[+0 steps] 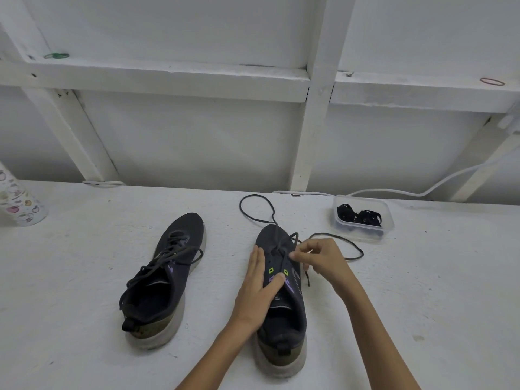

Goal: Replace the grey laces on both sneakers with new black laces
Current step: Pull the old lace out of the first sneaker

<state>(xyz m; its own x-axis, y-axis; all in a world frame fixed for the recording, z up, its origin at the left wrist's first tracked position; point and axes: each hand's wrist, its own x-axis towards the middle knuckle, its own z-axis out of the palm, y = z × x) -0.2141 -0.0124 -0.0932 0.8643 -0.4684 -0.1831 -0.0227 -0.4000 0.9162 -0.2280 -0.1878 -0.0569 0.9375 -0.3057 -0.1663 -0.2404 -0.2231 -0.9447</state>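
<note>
sneaker (pixel 284 319) toe away, right hand (pixel 323 260) pinching lace (pixel 326 233)

White tabletop (pixel 84 277): left sneaker (pixel 166 277) and right sneaker (pixel 284 319) side by side mid-surface. Clear tub (pixel 361 235) holding black laces (pixel 363 216) near far right edge. Patterned bottle (pixel 19 198) at left edge. White cable (pixel 394 191) along far edge.
</note>
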